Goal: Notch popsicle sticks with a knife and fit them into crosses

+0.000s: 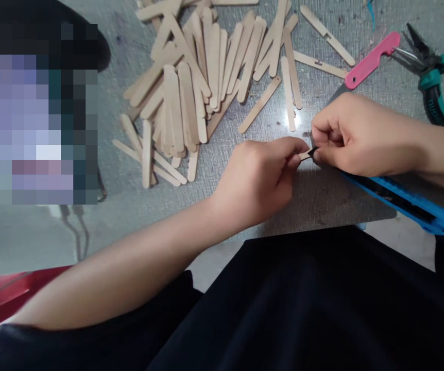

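Note:
My left hand [258, 180] is closed in a pinch on a small pale wooden craft stick [304, 155] near the table's front edge. Close against it, my right hand [355, 135] has thumb and forefinger pinched at the stick's other end. A small dark piece [312, 152] shows at those fingertips; its kind is too small to make out. The fingers of both hands hide most of the stick. Just beyond my right hand lies a pink-handled folding knife [372, 59], its blade partly covered by the hand.
A loose pile of wooden craft sticks [173, 111] covers the table's middle; one notched stick [327, 35] lies apart. Teal-and-black needle-nose pliers [432, 77] rest at the right. Below my right forearm is a long blue-edged black object [403, 201]. Another person [32, 113], blurred out, is at left.

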Demonstrator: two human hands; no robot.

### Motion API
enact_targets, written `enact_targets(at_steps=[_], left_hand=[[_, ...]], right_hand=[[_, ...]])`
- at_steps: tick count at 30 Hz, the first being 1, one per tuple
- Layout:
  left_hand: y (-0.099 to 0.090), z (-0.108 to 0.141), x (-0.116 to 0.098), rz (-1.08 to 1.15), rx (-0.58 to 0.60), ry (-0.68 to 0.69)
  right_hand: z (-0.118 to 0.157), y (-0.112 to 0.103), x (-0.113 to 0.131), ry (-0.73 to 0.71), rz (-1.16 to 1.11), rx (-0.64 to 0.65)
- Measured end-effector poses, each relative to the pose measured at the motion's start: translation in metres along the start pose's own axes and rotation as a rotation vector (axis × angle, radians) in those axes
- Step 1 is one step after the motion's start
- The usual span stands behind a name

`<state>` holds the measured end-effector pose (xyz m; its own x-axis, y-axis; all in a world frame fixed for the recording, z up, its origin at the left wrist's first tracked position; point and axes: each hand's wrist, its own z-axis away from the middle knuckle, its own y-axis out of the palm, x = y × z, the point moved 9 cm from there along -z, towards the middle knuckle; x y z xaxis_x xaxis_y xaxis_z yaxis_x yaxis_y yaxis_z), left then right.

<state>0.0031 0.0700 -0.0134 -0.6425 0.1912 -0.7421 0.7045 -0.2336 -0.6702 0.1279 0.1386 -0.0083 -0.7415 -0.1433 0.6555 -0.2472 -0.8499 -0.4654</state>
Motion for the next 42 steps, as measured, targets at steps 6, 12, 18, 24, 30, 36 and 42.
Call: enact_targets(at_steps=[6, 12, 18, 24, 30, 36, 42], left_hand=[[-0.003, 0.003, -0.001, 0.075, -0.042, 0.055], [-0.006, 0.004, 0.0, 0.178, -0.107, 0.102], [-0.009, 0.003, 0.003, 0.218, -0.126, 0.052], [-0.006, 0.004, 0.008, 0.202, -0.098, -0.028], [-0.006, 0.004, 0.005, 0.193, -0.115, -0.032], [-0.004, 0.0, 0.005, 0.134, -0.081, -0.076], [-0.004, 0.0, 0.004, 0.133, -0.075, -0.092]], right_hand=[[-0.002, -0.002, -0.005, 0.018, -0.084, 0.008], [-0.001, 0.0, -0.008, -0.084, -0.12, 0.05], [0.005, -0.009, -0.004, -0.105, -0.105, -0.047], [0.006, -0.007, -0.004, -0.098, -0.055, -0.098], [0.01, -0.007, -0.003, -0.097, -0.049, -0.078], [0.016, -0.006, 0.002, -0.066, 0.092, -0.165], [0.014, -0.003, 0.001, -0.068, 0.104, -0.178]])
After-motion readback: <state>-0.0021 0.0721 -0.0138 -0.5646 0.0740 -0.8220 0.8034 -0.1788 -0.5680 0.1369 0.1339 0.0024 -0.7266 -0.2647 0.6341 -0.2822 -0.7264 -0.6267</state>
